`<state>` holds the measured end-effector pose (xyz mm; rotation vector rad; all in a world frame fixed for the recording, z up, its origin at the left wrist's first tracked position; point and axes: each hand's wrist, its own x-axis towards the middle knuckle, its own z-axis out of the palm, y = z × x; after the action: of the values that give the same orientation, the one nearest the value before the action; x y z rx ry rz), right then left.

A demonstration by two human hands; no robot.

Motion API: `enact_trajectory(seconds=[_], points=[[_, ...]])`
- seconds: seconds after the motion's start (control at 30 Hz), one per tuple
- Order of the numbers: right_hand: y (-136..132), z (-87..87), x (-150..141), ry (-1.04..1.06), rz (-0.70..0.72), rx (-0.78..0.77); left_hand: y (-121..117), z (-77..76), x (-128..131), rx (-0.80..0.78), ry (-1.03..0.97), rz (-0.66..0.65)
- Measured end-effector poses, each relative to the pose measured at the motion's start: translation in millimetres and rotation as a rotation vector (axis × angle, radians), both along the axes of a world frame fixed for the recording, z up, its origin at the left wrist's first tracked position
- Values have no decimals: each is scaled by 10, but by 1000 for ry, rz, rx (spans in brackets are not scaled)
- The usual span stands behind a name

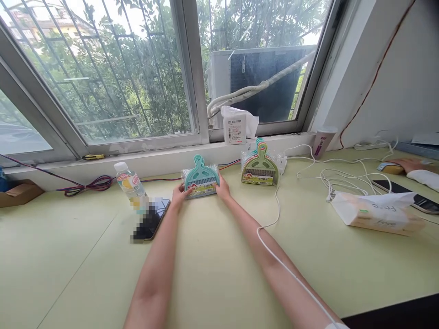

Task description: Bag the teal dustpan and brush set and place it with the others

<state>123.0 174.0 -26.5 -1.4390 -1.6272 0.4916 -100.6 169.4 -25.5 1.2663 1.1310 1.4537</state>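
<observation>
A teal mini dustpan-and-brush set [200, 179] in clear wrap stands at the far side of the pale green table [219, 274], against the window ledge. My left hand [179, 195] grips its left edge and my right hand [222, 188] grips its right edge, fingers closed on the pack. A stack of similar sets, green one in front [259, 168], stands just to the right, untouched.
A water bottle [130, 183] and a phone [151, 220] lie left of my left hand. A white cable [277, 214] crosses my right forearm. A tissue pack [377, 213], more cables, a second phone [408, 195] and another person's hand [408, 164] are at right.
</observation>
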Motion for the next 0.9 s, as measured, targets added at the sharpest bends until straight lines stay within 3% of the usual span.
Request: enact_trajectory(seconds=[0.17, 0.33, 0.47, 0.67, 0.9], points=[[-170, 64, -29, 21, 73, 393, -120, 124, -32, 146, -16, 132], [-244, 99, -40, -7, 160, 530, -108, 133, 43, 243, 109, 256], [-143, 87, -9, 10, 126, 448, -50, 117, 215, 231, 229, 365], [215, 39, 26, -19, 31, 213, 228, 152, 289, 265, 405, 356], [584, -21, 32, -27, 56, 248, 688, 33, 230, 260, 314, 343]])
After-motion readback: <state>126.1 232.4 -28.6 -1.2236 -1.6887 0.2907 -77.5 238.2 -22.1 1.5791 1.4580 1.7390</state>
